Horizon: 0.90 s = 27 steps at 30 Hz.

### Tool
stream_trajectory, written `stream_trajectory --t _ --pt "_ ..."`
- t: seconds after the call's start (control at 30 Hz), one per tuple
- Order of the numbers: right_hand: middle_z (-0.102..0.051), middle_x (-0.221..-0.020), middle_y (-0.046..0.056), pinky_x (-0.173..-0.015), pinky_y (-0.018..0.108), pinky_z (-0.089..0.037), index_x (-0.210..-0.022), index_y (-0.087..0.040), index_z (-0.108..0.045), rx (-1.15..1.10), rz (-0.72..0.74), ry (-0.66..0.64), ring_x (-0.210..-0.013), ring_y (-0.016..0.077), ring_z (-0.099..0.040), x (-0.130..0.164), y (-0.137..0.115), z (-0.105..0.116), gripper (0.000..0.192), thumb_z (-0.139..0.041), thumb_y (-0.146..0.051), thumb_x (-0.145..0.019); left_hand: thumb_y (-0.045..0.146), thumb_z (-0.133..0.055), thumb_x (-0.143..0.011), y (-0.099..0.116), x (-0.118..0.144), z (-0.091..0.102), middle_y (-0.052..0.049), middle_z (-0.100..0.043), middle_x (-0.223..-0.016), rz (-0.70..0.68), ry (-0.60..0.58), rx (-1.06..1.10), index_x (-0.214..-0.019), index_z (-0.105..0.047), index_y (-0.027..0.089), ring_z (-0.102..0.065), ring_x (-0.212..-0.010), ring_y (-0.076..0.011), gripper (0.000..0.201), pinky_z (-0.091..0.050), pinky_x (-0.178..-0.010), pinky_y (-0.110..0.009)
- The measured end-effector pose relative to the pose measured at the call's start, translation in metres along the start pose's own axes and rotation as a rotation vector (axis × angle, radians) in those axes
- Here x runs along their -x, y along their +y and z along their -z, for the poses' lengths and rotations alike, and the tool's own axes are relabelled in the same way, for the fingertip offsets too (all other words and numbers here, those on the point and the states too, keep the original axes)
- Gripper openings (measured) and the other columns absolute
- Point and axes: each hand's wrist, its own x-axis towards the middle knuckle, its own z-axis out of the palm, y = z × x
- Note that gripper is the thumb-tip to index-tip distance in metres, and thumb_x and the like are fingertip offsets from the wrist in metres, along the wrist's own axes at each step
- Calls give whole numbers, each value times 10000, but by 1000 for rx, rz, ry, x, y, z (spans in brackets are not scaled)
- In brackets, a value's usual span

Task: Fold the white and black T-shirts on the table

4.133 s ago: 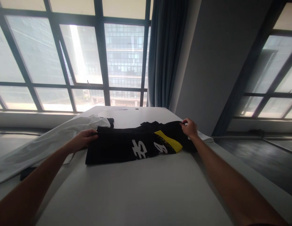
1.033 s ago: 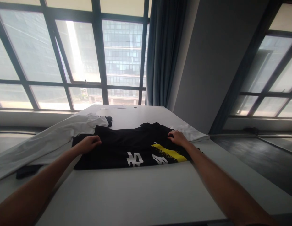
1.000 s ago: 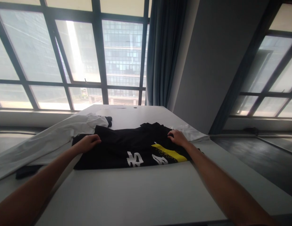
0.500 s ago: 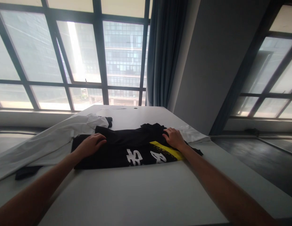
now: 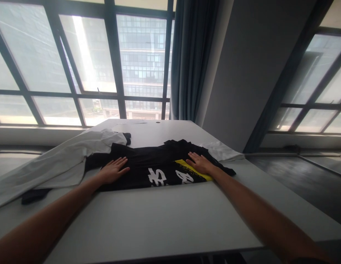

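A black T-shirt [image 5: 142, 161] with white lettering and a yellow patch lies folded lengthwise across the white table [image 5: 164, 220]. Flat on its left part rests my left hand [image 5: 113, 170], fingers stretched out. My right hand [image 5: 199, 162] lies on the right part, just above the yellow patch, with its fingers spread. Neither hand grips the cloth. The shirt's crumpled far edge and a sleeve stick out beyond my right hand.
A white garment [image 5: 62, 154] with dark parts spreads along the table's left side. Another folded white cloth [image 5: 221, 151] lies at the right edge. Behind the table are windows, a blue-grey curtain [image 5: 187, 66] and a grey pillar [image 5: 242, 66].
Both hands have flattened onto the black T-shirt, fingers stretching out. The left hand has shifted slightly right and the shirt's left end looks drawn in. The view has tilted down a little.
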Motion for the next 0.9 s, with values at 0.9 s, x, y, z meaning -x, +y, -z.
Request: stream_trajectory --t 0.9 --pt "-684 -1225 125 -870 324 -512 -1178 -223 -717 101 -100 247 -1077 275 -661 -189 -7 32 375 -572 -151 -840 257 -621 -789 -57 -112 66 -127 -718 -1170 42 231 -222 -1093 -744 208 -620 -1148 -363 331 -433 -1016 -494"
